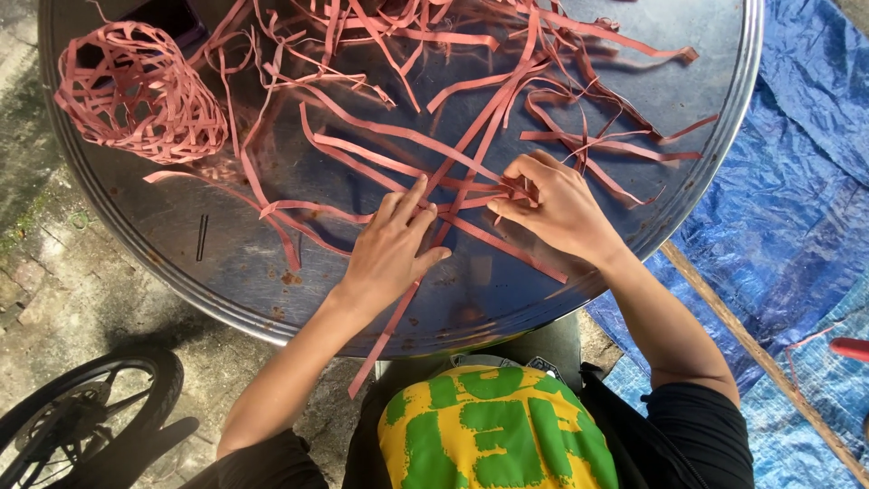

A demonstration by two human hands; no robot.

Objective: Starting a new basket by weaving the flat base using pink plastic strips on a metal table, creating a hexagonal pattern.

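flat pink strips (471, 195) cross on the round metal tabletop (235, 272); left hand (391, 246) presses them with its grip released, right hand (552, 206) pinches one.

**Pink strips crossed near the table's near edge**

I see long flat pink strips (471, 195) lying crossed on the round metal table (226, 272), close to its near edge. One strip (385, 340) hangs over that edge. More loose strips spread, tangled, toward the far edge.
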